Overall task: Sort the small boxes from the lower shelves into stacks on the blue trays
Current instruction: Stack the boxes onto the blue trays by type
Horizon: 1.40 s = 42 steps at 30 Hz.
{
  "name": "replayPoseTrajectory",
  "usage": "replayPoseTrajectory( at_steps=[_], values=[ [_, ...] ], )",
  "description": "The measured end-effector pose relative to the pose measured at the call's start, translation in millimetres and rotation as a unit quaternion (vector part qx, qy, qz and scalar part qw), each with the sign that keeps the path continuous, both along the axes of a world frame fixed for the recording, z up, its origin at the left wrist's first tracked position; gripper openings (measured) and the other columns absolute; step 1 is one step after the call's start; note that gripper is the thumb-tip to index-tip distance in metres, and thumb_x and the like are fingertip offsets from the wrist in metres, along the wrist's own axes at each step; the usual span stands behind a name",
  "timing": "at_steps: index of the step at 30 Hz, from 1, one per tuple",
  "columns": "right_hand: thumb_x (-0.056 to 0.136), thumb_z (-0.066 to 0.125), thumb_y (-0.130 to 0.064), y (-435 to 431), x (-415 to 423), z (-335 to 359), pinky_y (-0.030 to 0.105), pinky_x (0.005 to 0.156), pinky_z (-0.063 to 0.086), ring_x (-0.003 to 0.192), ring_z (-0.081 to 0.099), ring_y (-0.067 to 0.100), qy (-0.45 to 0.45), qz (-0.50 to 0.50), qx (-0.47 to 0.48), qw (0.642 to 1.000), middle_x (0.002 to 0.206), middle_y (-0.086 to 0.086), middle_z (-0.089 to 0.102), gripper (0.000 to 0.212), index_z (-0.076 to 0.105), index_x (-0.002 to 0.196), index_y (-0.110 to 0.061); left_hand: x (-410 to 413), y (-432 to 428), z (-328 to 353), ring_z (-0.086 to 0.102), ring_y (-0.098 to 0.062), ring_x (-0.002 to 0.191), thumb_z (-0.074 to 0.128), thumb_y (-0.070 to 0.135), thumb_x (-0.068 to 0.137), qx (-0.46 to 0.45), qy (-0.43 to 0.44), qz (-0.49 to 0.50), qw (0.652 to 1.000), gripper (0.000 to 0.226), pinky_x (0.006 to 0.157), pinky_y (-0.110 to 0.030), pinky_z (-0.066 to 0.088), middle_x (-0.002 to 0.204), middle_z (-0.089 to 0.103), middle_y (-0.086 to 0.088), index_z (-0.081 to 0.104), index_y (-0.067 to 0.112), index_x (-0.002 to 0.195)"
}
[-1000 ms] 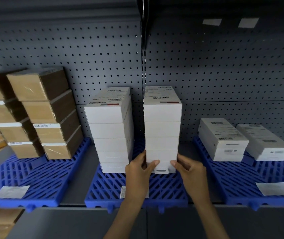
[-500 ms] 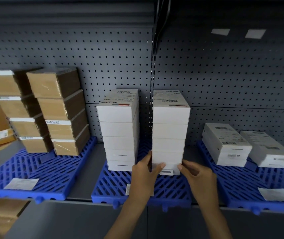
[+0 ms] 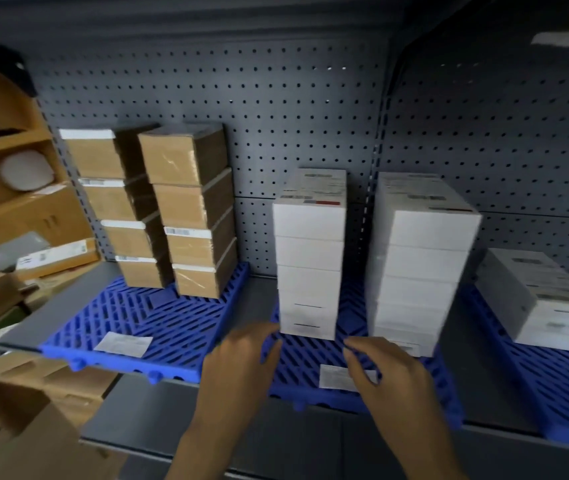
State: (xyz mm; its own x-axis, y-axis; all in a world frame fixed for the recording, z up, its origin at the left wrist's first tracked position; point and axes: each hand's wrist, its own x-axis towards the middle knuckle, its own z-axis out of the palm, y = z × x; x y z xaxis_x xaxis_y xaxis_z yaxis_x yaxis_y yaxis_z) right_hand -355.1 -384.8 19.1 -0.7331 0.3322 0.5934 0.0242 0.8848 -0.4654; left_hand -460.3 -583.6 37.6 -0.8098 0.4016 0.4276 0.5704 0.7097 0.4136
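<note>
Stacked white boxes [image 3: 309,258] stand tall on the blue tray [image 3: 305,358]; your left hand [image 3: 238,362] and right hand [image 3: 390,372] hover empty, loosely curled, where a careless nudge could topple them.

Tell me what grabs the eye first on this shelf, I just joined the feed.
The left white stack and right white stack tower side by side on the middle blue tray, centre frame. The left hand and right hand hover empty, fingers loosely curled, at that tray's front. Two brown box stacks stand at the back of the left blue tray.
</note>
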Motion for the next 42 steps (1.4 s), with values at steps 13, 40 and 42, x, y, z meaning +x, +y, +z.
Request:
replayPoseTrajectory(
  at_steps=[13,40,42],
  values=[
    [0.096,0.069,-0.023,-136.4,-147.0,-0.7,0.014,0.091,0.054,0.099,0.066,-0.006,-0.062,0.086,-0.237,0.966,0.109,-0.022,0.071,0.026,0.07,0.119,-0.036,-156.8,-122.2,-10.0,0.063,-0.034,0.109,0.069,0.03,0.096,0.102,-0.032,0.042,0.993,0.071,0.076,-0.044,0.055,0.136,0.061,-0.011,0.033,0.021,0.156],
    [0.098,0.065,-0.026,-177.7,-254.6,-4.3,0.035,0.101,0.055,0.115,0.067,0.004,0.067,0.071,-0.29,0.952,0.124,-0.016,0.071,0.038,0.065,0.136,-0.023,-252.3,-111.7,-20.7,0.064,-0.005,0.11,0.075,0.044,0.088,0.256,-0.114,-0.15,0.948,0.06,0.095,-0.023,0.054,0.123,0.071,0.004,0.058,0.016,0.139],
    [0.097,0.065,-0.028,-177.9,-252.1,-6.0,0.037,0.101,0.056,0.116,0.067,0.005,0.067,0.07,-0.288,0.953,0.125,-0.016,0.071,0.04,0.065,0.136,-0.023,-249.9,-113.0,-22.1,0.066,-0.006,0.106,0.075,0.047,0.087,0.251,-0.112,-0.147,0.95,0.06,0.092,-0.025,0.056,0.12,0.072,0.002,0.059,0.015,0.136]
  ],
)
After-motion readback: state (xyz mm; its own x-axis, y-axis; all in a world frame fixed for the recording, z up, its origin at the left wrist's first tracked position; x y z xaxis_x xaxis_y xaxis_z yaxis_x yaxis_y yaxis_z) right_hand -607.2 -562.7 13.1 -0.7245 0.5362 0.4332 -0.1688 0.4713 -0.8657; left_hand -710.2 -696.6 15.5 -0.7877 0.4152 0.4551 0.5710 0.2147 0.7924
